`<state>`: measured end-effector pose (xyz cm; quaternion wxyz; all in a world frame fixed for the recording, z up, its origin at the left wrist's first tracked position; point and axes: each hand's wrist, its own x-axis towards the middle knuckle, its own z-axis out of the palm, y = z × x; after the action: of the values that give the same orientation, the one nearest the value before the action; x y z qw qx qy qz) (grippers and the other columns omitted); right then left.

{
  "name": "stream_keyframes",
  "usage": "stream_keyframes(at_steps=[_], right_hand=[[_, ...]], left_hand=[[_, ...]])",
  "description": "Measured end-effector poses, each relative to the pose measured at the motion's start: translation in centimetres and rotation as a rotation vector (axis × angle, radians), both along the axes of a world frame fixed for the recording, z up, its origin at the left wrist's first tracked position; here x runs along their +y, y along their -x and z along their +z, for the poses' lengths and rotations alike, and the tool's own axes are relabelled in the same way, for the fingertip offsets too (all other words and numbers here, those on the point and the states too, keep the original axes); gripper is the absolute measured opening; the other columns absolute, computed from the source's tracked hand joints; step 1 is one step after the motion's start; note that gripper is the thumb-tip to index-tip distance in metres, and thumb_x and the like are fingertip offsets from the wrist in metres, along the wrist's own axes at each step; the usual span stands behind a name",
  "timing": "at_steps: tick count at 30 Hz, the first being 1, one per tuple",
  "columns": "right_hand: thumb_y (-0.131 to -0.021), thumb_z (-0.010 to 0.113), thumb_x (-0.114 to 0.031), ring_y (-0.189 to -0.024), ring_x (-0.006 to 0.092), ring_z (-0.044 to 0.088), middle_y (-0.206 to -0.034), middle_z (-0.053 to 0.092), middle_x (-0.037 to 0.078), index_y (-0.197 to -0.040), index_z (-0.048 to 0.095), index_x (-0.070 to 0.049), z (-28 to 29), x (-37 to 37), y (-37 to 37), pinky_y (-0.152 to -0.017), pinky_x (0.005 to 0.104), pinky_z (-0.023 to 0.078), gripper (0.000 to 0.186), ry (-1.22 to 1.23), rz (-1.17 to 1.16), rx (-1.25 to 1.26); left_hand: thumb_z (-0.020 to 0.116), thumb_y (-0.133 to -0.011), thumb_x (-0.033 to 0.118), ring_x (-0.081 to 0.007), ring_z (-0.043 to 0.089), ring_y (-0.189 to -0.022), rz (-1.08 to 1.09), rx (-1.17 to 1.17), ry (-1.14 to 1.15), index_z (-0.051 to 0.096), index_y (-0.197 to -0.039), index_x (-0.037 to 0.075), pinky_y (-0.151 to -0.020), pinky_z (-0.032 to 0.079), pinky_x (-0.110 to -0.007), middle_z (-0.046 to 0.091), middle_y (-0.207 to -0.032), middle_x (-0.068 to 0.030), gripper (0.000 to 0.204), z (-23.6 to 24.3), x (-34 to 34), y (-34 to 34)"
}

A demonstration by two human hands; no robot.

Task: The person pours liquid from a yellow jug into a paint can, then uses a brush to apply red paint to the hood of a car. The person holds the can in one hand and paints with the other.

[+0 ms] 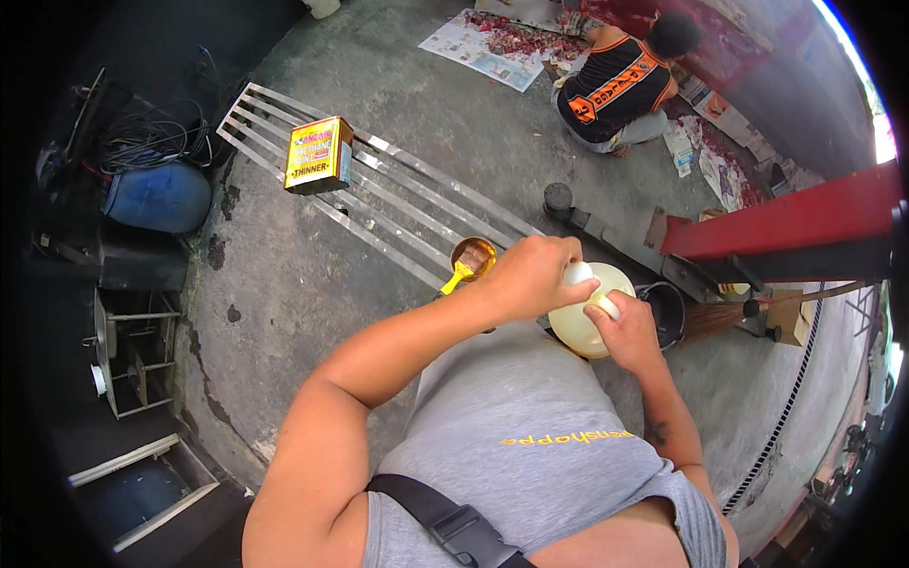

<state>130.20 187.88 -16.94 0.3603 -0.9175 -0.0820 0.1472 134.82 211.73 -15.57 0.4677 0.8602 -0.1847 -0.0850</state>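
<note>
In front of my belly my right hand (629, 333) is closed around the white handle of a cream-coloured plastic jug (573, 331). My left hand (538, 276) is closed just above the jug's near-left side. Its fingers wrap a small white rounded object (576, 274), mostly hidden by the hand, so its kind does not show. Left of that hand, an open can (486, 254) with a brown inside stands by the end of a slatted metal bench (379, 185). A yellow-handled brush (458, 275) rests across the can. Farther along the bench stands a yellow-and-red rectangular tin (319, 154).
A person (615, 85) crouches at the far right beside newspapers (483, 47) covered with red scraps. On the right are a red metal beam (786, 222), a black bucket (665, 312) and a broom (717, 320). A blue drum (159, 199) with coiled cable sits at left.
</note>
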Motion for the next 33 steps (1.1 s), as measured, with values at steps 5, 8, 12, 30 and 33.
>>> stream_keyframes(at_steps=[5,8,12,30,33], right_hand=[[-0.094,0.079,-0.027,-0.070,0.0410,0.072,-0.078,0.070,0.026,-0.090,0.069,0.003,-0.9,-0.6,1.2,-0.065,0.0456,0.054,0.032,0.008,-0.139,0.050],[-0.095,0.079,-0.026,-0.070,0.0341,0.072,-0.080,0.071,0.024,-0.090,0.068,0.003,-1.2,-1.3,2.2,-0.066,0.0427,0.054,0.032,-0.054,-0.222,-0.016],[-0.096,0.079,-0.025,-0.069,0.0250,0.070,-0.078,0.071,0.019,-0.091,0.069,0.003,-1.2,-2.7,3.8,-0.066,0.0391,0.053,0.030,0.016,-0.326,-0.006],[-0.099,0.078,-0.023,-0.074,0.0129,0.068,-0.081,0.075,0.010,-0.099,0.075,0.002,0.0,-4.5,5.5,-0.068,0.0334,0.053,0.025,-0.043,-0.486,0.000],[-0.099,0.078,-0.023,-0.074,0.0129,0.068,-0.081,0.074,0.011,-0.099,0.075,0.002,0.2,-4.2,4.2,-0.068,0.0334,0.053,0.025,-0.045,-0.425,-0.022]], left_hand=[[0.089,-0.087,0.027,-0.0205,0.071,-0.082,0.360,-0.103,0.045,0.076,-0.121,0.002,-0.074,0.059,-0.037,0.076,-0.101,-0.0125,0.044,-5.6,6.5,-3.6],[0.085,-0.089,0.026,-0.0333,0.071,-0.112,0.513,0.064,-0.343,0.072,-0.130,0.012,-0.095,0.058,-0.048,0.070,-0.122,-0.0162,0.046,-11.5,14.3,-6.9],[0.081,-0.088,0.021,-0.0399,0.068,-0.118,0.509,0.116,-0.516,0.072,-0.128,0.017,-0.099,0.056,-0.051,0.069,-0.126,-0.0143,0.041,-19.2,18.4,-8.5],[0.088,-0.087,0.023,-0.0378,0.065,-0.118,0.609,-0.155,-0.375,0.074,-0.129,0.011,-0.100,0.054,-0.049,0.069,-0.121,-0.0161,0.045,-19.8,17.2,-7.0],[0.088,-0.087,0.027,-0.0375,0.067,-0.113,0.494,-0.324,-0.108,0.076,-0.123,0.008,-0.094,0.055,-0.047,0.074,-0.115,-0.0161,0.042,-15.6,13.3,-3.3]])
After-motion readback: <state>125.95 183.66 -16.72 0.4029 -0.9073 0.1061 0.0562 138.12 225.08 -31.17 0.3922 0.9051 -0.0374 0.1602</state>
